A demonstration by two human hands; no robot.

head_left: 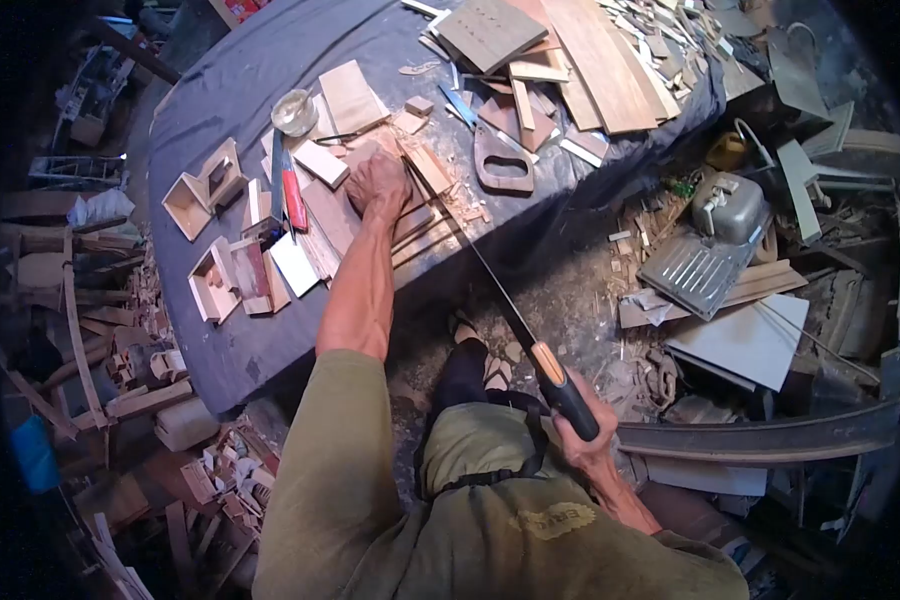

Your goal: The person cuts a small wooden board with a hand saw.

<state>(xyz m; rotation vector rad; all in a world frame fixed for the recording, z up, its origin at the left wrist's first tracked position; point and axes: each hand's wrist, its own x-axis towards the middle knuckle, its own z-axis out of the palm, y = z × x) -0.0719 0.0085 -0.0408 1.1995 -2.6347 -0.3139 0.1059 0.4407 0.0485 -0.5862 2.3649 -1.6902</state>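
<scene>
- The long saw (498, 290) slants from the wood by the left hand, out over the near edge of the counter (270, 345), to the right hand.
- The fingers of the right hand (587, 418) are clenched around its black handle, below a tan wooden section.
- The left hand (379, 184) bears down on the wood just beside the blade's far end, its fingers curled; whether they pinch a piece underneath, I cannot tell.
- A pale wood strip (428, 167) lies next to the blade, with small chips near it.
- Left of the left hand are a white-faced block (321, 163), a red-handled tool (293, 194) and a glass jar (295, 113).
- Farther left, two small open wooden boxes, an upper box (188, 206) and a lower box (211, 284), sit on the dark cloth.
- Right of the blade rests a handsaw (501, 168) with a wooden grip.
- Beyond it, long flat boards (610, 75) lie among offcuts.
- Off the counter, at right, a metal sink (730, 208) with a ribbed drainer lies among scrap near a white panel (745, 343).
</scene>
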